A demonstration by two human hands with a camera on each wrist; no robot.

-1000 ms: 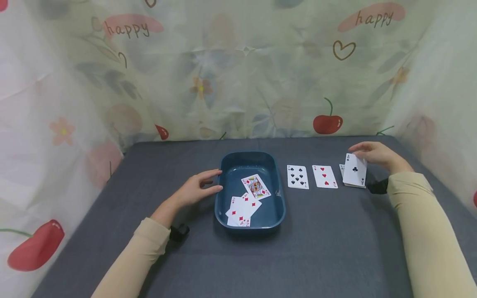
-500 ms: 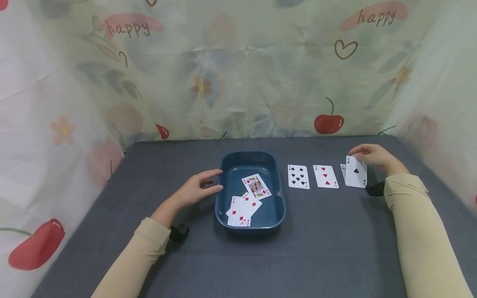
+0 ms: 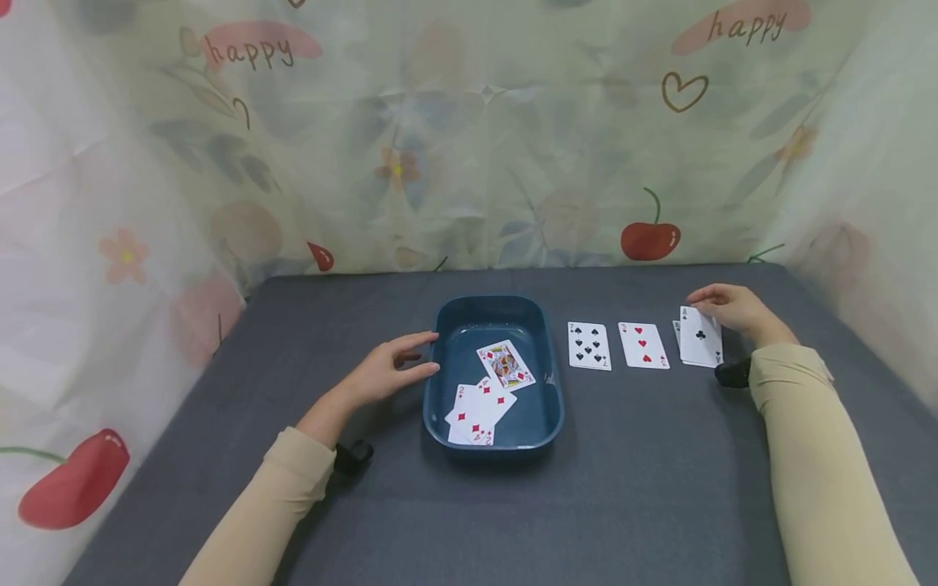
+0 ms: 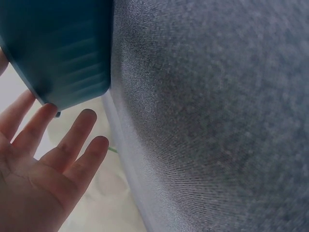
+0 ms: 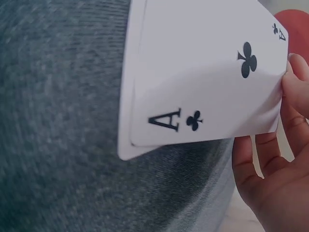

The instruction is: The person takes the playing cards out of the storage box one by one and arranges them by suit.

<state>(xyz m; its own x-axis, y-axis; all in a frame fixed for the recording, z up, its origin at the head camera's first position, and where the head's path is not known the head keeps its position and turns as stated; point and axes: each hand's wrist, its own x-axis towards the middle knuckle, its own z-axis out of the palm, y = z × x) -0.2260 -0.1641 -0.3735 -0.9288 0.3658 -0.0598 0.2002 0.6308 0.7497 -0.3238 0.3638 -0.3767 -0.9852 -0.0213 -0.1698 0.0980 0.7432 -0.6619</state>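
At the right end of a row of cards, my right hand (image 3: 740, 313) pinches the far edge of an ace of clubs (image 3: 701, 338). In the right wrist view the thumb is on the ace's face (image 5: 203, 82) and the other fingers are behind it. Another card (image 5: 126, 150) shows along the ace's near edge. My left hand (image 3: 384, 370) has its fingers extended, two tips right at the left rim of a dark blue tray (image 3: 554, 407). Inside the tray lie a face card with red diamonds (image 3: 506, 365) and several overlapping diamond cards (image 3: 479, 407).
Between the tray and my right hand, a seven of spades (image 3: 589, 346) and a three of hearts (image 3: 643, 346) lie face up. A grey cloth (image 3: 623, 488) covers the table. Printed curtains (image 3: 469, 163) stand behind and at both sides.
My right wrist and forearm have shifted slightly left and toward me, with the ace of clubs still pinched and its top edge a little lower. My left hand stays at the tray's rim.
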